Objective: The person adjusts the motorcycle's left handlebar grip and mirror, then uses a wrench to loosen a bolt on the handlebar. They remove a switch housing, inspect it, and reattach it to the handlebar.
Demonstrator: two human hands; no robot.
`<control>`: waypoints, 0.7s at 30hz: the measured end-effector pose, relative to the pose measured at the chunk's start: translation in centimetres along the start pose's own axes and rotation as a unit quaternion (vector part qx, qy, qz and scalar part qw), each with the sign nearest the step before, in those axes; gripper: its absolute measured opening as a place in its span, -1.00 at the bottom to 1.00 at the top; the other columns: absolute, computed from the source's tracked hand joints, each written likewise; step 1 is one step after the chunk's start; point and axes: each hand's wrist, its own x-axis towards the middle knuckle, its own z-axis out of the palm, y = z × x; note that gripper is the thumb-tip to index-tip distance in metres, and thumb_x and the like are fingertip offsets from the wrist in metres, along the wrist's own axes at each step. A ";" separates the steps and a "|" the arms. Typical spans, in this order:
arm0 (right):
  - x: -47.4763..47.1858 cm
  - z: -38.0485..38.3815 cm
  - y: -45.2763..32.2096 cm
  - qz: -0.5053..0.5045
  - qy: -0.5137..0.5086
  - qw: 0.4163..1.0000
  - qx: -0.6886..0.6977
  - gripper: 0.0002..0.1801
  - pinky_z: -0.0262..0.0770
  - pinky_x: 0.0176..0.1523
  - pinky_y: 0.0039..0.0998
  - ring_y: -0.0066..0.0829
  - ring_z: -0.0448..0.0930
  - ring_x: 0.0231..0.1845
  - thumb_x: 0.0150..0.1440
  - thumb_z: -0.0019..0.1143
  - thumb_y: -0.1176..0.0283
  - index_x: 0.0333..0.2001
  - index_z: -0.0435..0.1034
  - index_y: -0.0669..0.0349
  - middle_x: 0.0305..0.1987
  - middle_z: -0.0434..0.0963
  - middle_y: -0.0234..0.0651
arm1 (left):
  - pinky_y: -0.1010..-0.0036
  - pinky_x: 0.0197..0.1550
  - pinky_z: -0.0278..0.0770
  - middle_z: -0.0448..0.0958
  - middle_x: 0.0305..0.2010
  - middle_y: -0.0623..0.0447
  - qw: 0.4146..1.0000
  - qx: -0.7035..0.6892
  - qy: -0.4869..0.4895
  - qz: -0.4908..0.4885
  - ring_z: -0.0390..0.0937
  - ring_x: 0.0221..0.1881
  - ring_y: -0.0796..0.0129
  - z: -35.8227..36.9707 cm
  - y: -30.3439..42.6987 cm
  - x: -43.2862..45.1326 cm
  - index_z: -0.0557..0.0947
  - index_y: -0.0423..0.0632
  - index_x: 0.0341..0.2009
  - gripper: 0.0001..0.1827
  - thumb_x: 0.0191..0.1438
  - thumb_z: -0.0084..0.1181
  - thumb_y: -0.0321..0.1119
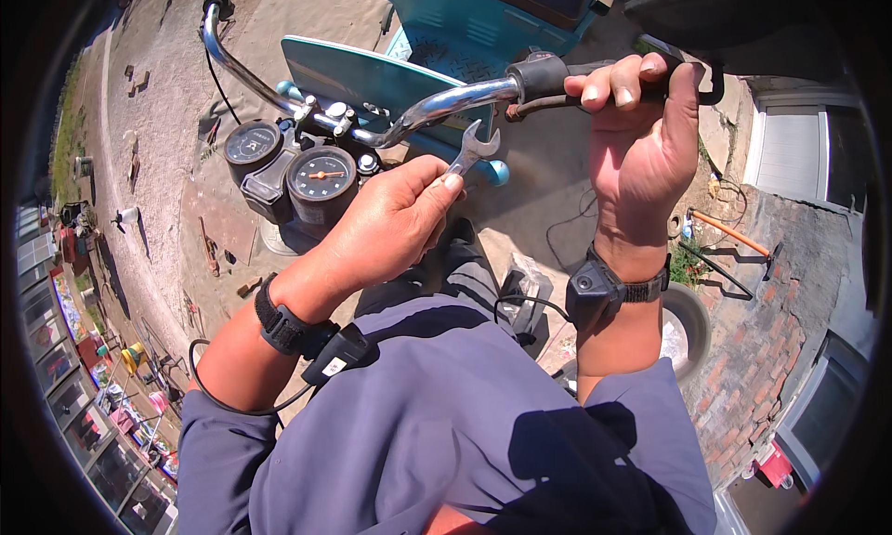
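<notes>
My left hand (394, 221) holds an open-end wrench (474, 148), its steel jaw pointing up and away from me. My right hand (637, 120) is raised at the right end of the chrome handlebar (453, 106), its fingers curled over the grip and brake lever (547, 105). A black switch housing (536, 76) sits on the bar beside those fingers. Left of the wrench are two round gauges, a speedometer-like dial (322, 175) with an orange needle and a second dial (252, 143). A chrome clamp (337, 110) holds the bar's middle. How firmly my right fingers grip is partly hidden.
A blue-green panel (376, 75) stands behind the handlebar, with the vehicle's blue body (453, 19) beyond. A black mirror (711, 9) is at upper right. An orange-handled tool (732, 233) lies near the brick wall at right, and a grey bucket (690, 333) stands beside my right forearm.
</notes>
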 end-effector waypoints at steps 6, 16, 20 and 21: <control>-1.3 -0.7 -0.4 -0.057 0.049 0.988 -0.134 -0.57 0.66 0.11 -0.07 -0.12 0.71 -0.13 0.50 -0.14 0.13 -0.12 0.43 0.32 -0.24 0.57 -0.15 | 0.62 -0.62 0.18 0.31 -0.61 0.25 0.994 -0.087 0.050 0.033 0.22 -0.67 0.64 -1.4 -3.1 -2.8 0.53 -0.13 -0.17 -0.73 0.50 -0.09 -0.21; -1.0 -0.4 -0.7 -0.050 0.068 0.984 -0.158 -0.59 0.68 0.08 -0.09 -0.12 0.72 -0.14 0.49 -0.13 0.13 -0.16 0.41 0.30 -0.27 0.58 -0.17 | 0.64 -0.64 0.15 0.32 -0.61 0.25 0.987 -0.099 0.103 0.072 0.21 -0.69 0.66 -2.2 -4.7 -4.5 0.53 -0.13 -0.19 -0.75 0.49 -0.08 -0.25; -1.2 -0.7 -0.6 -0.049 0.054 0.983 -0.168 -0.61 0.69 0.06 -0.20 -0.19 0.72 -0.12 0.48 -0.09 0.14 -0.10 0.43 0.30 -0.22 0.62 -0.14 | 0.64 -0.64 0.16 0.32 -0.61 0.25 0.986 -0.098 0.107 0.076 0.23 -0.69 0.66 -2.4 -5.4 -4.7 0.53 -0.12 -0.18 -0.75 0.49 -0.09 -0.24; -1.3 -0.7 -0.5 -0.052 0.058 0.981 -0.178 -0.63 0.69 0.02 -0.27 -0.24 0.72 -0.14 0.46 -0.03 0.16 -0.08 0.43 0.31 -0.21 0.64 -0.14 | 0.65 -0.64 0.17 0.33 -0.61 0.24 0.988 -0.085 0.104 0.074 0.23 -0.69 0.65 -2.4 -5.7 -4.8 0.53 -0.11 -0.16 -0.74 0.50 -0.10 -0.21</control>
